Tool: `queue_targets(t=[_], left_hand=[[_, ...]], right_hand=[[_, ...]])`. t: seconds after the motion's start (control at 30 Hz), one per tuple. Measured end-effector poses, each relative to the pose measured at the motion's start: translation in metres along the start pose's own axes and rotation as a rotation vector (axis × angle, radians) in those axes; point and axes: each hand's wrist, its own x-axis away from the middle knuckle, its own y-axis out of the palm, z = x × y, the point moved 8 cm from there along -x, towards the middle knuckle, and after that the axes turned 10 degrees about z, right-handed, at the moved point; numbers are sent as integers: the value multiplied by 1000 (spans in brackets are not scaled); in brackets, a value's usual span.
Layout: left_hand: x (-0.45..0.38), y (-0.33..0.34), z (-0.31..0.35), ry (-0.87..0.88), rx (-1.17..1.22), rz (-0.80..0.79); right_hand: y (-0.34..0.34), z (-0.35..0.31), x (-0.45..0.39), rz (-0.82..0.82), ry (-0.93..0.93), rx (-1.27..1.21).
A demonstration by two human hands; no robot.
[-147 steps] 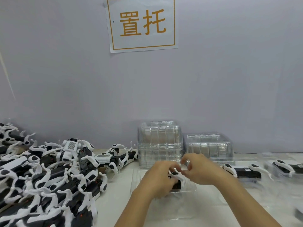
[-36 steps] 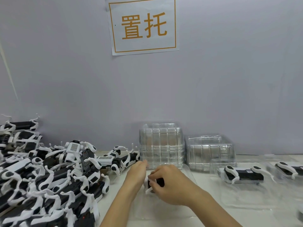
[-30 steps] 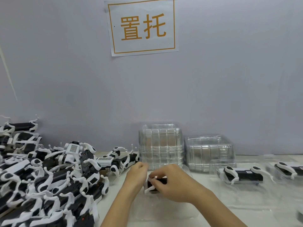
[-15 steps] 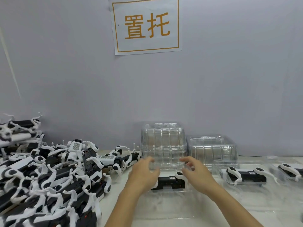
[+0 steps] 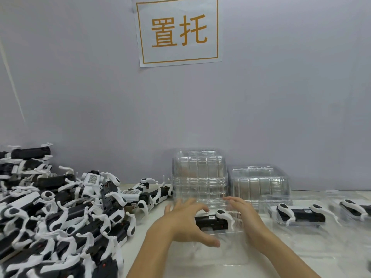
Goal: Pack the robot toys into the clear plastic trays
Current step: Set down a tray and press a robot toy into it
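A black-and-white robot toy point(image 5: 213, 219) lies in a clear plastic tray point(image 5: 212, 251) on the table in front of me. My left hand point(image 5: 185, 221) hovers over the toy's left end with fingers spread. To the toy's right is my right hand point(image 5: 246, 215), fingers straight. Neither hand holds anything. A big pile of loose robot toys point(image 5: 60, 217) fills the left side. Two stacks of empty clear trays point(image 5: 198, 175) stand behind the hands.
Two more trays with a toy in each, one point(image 5: 299, 213) and another point(image 5: 355, 207), lie to the right. A paper sign point(image 5: 178, 31) with orange characters hangs on the grey wall. The lower tray stack point(image 5: 259, 181) stands right of the taller one.
Both hands let go of the toy, which now lies in the tray. The hands have spread apart and opened on either side of it.
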Motion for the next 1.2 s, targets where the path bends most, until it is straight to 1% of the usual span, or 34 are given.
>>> queue_targets(t=[0.13, 0.27, 0.33, 0.4, 0.5, 0.63, 0.73, 0.9, 1.1, 1.2], left_hand=[[-2, 0, 4, 7, -1, 65], [-1, -2, 4, 9, 3, 92], [-1, -7, 7, 31, -4, 134], [-2, -16, 11, 67, -21, 199], [-2, -29, 20, 145, -50, 338], [1, -40, 30, 229, -139, 533], [3, -43, 33, 251, -185, 622], [5, -42, 35, 261, -192, 683], [6, -38, 34, 259, -193, 692], [6, -36, 32, 252, -196, 702]], right_hand=[[-4, 3, -3, 13, 13, -5], [-5, 0, -4, -5, 7, -1], [-4, -5, -5, -21, -10, 12], [-4, -14, -6, -45, -30, 26], [-8, -34, -6, -52, -90, 23], [-15, -63, 0, -46, -265, 103], [-18, -75, 5, -16, -346, 165], [-23, -86, 9, 39, -428, 220], [-21, -88, 11, 57, -466, 284], [-20, -92, 14, 71, -522, 312]])
